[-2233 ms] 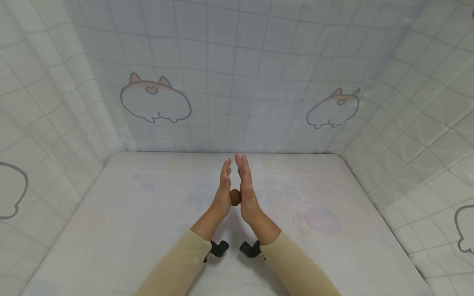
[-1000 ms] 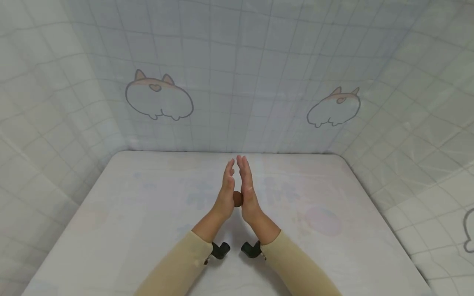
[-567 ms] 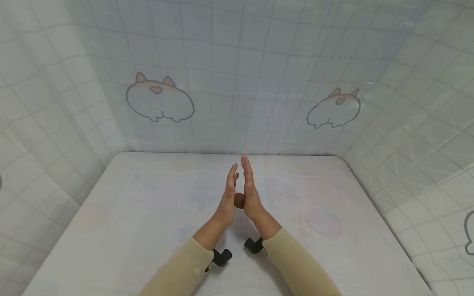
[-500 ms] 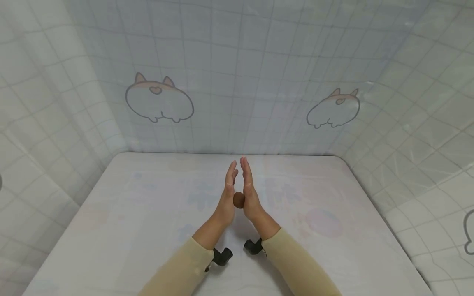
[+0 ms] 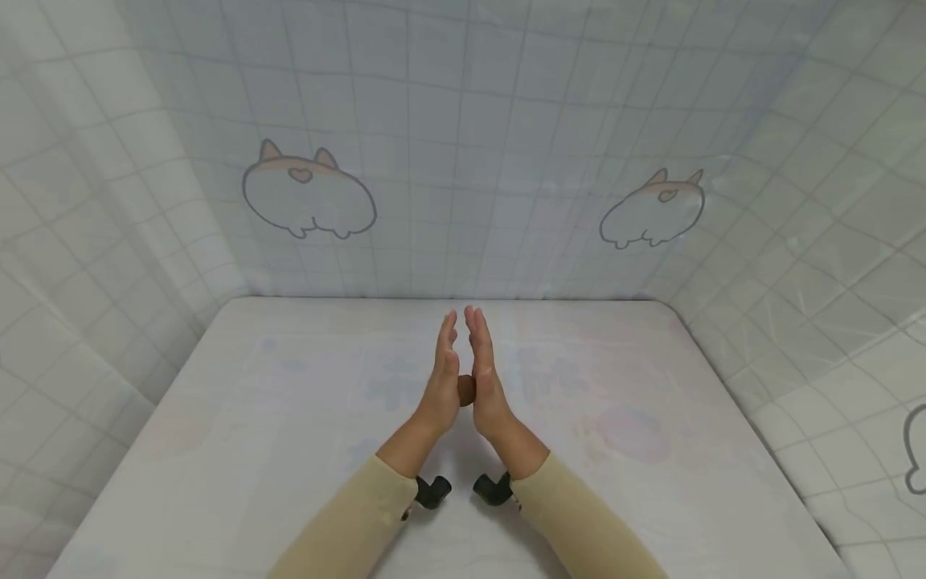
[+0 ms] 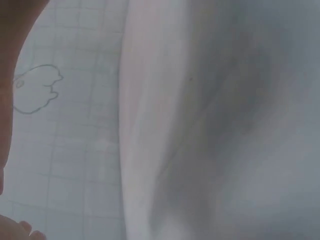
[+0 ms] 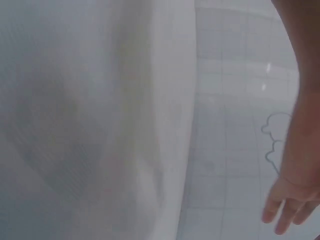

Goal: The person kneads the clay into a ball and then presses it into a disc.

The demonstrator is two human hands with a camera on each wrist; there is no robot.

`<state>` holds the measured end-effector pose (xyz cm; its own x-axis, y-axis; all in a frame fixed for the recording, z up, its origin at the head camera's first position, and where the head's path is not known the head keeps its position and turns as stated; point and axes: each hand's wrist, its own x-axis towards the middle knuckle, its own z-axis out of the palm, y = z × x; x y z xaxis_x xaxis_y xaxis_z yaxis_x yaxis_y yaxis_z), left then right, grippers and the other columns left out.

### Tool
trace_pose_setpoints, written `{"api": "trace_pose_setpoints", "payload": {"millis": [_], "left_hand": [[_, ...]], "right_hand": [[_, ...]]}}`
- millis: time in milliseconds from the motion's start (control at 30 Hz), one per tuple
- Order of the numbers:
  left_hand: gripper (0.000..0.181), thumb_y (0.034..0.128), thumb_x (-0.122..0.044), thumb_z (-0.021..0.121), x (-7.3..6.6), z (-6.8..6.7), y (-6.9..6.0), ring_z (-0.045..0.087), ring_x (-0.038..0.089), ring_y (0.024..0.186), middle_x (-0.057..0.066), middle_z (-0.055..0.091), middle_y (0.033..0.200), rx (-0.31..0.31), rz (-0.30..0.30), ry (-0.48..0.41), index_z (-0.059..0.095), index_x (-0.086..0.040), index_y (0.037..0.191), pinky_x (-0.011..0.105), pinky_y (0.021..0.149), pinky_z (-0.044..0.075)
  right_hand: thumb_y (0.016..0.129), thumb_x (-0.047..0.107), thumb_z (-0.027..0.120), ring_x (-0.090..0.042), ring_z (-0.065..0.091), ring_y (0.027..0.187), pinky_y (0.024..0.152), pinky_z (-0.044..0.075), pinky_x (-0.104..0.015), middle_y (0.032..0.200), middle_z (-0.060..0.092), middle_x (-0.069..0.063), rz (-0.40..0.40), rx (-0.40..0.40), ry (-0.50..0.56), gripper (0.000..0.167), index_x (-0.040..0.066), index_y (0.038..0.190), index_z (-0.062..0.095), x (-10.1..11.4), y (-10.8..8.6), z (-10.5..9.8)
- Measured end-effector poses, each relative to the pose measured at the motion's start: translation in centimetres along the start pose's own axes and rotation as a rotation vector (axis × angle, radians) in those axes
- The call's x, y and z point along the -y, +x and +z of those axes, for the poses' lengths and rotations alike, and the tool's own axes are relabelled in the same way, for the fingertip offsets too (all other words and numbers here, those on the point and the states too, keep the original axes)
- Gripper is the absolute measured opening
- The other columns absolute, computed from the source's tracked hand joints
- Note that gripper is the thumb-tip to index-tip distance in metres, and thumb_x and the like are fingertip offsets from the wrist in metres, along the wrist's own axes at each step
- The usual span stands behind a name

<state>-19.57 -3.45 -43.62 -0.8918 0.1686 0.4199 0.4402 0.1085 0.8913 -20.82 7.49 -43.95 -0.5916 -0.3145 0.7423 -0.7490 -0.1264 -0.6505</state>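
Between the palms, near the heels of the hands, sits a small round brown ball (image 5: pixel 466 391), possibly of clay or dough. My left hand (image 5: pixel 440 386) presses it from one side with its fingers straight and pointing away from me. On the other side my right hand (image 5: pixel 488 388) lies flat against it, fingers likewise straight. The fingertips lean close together with a narrow gap. Parts of the ball are hidden by the palms. Only part of a hand shows at the edge of each wrist view, and the ball appears in neither.
A white table (image 5: pixel 289 450) with faint coloured prints lies under the hands. Grid-patterned curtains (image 5: pixel 477 145) with cartoon animal drawings enclose its back and sides. Black wrist-worn pieces (image 5: pixel 434 492) stick out at both cuffs of the beige sleeves (image 5: pixel 347 523).
Both hands have slid slightly back and forth against each other, with the ball staying between the palms. The right hand has come a little nearer since half a second ago. The head view has shifted slightly.
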Motion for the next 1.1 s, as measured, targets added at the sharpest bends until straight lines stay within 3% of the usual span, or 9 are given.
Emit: {"api": "trace_pose_setpoints", "payload": {"millis": [167,333,500,633,733,833,1000,1100], "left_hand": [[0.09,0.0926,-0.08,0.008,-0.1,0.6,-0.7,0.006,0.034,0.152,-0.002,-0.003,0.167,0.071,-0.03,-0.014,-0.003,-0.023,0.162,0.074,0.11,0.012],[0.09,0.093,-0.079,0.009,-0.6,1.1,-1.4,0.006,0.027,0.153,-0.001,-0.003,0.168,0.11,0.014,-0.063,-0.004,-0.023,0.162,0.071,0.112,0.01],[0.091,0.0945,-0.078,0.009,-1.5,0.9,-1.3,0.005,0.028,0.153,0.002,-0.002,0.168,0.07,0.101,-0.083,-0.005,-0.018,0.162,0.069,0.113,0.004],[0.093,0.0936,-0.079,0.01,-2.1,0.5,-0.7,0.005,0.027,0.153,0.004,-0.001,0.167,0.007,0.138,-0.07,-0.005,-0.018,0.161,0.07,0.113,0.005],[0.094,0.0919,-0.082,0.011,-2.0,0.3,-0.2,0.006,0.026,0.153,0.0,-0.003,0.167,-0.036,0.113,-0.055,-0.004,-0.02,0.162,0.07,0.113,0.007],[0.095,0.0906,-0.083,0.011,-1.4,0.2,0.0,0.007,0.025,0.153,-0.002,-0.003,0.167,-0.042,0.057,-0.036,-0.003,-0.022,0.162,0.07,0.113,0.009],[0.097,0.0887,-0.084,0.009,-0.4,0.3,-0.3,0.007,0.027,0.152,-0.001,-0.001,0.167,0.021,-0.026,0.0,-0.005,-0.022,0.161,0.071,0.111,0.014],[0.095,0.0894,-0.084,0.007,-0.1,0.5,-0.6,0.006,0.031,0.152,-0.002,-0.003,0.167,0.069,-0.031,-0.016,-0.005,-0.023,0.161,0.073,0.11,0.014]], "right_hand": [[0.1,0.07,0.008,-0.034,0.005,0.153,0.12,0.006,-0.054,0.165,0.003,-0.021,0.033,-0.037,-0.02,0.089,0.005,0.159,-0.006,-0.5,0.4,-0.9],[0.099,0.073,0.011,-0.03,0.002,0.153,0.118,0.002,-0.059,0.167,0.0,-0.016,0.086,-0.052,0.008,0.089,0.011,0.161,-0.006,-1.4,0.2,-1.6],[0.097,0.076,0.014,-0.032,0.002,0.153,0.117,0.002,-0.062,0.167,0.002,-0.012,0.146,-0.051,0.051,0.09,0.015,0.162,-0.004,-1.5,-0.4,-1.1],[0.099,0.072,0.013,-0.035,0.004,0.152,0.117,0.004,-0.062,0.166,0.004,-0.017,0.116,-0.022,0.076,0.087,0.013,0.161,-0.005,-0.7,-0.9,-0.2],[0.101,0.068,0.011,-0.037,0.004,0.152,0.119,0.006,-0.057,0.165,0.004,-0.024,0.044,-0.004,0.092,0.087,0.007,0.16,-0.007,-0.1,-0.9,0.3],[0.102,0.068,0.01,-0.037,0.004,0.152,0.12,0.007,-0.053,0.164,0.005,-0.026,0.003,-0.014,0.092,0.087,0.006,0.159,-0.007,0.5,-0.5,0.3],[0.101,0.069,0.009,-0.035,0.006,0.152,0.12,0.005,-0.053,0.163,0.004,-0.028,-0.026,-0.045,0.049,0.089,0.003,0.159,-0.006,0.8,0.3,-0.2],[0.1,0.07,0.01,-0.035,0.004,0.152,0.12,0.004,-0.055,0.164,0.003,-0.025,-0.014,-0.057,0.038,0.091,0.003,0.159,-0.007,0.5,0.8,-0.7]]}}
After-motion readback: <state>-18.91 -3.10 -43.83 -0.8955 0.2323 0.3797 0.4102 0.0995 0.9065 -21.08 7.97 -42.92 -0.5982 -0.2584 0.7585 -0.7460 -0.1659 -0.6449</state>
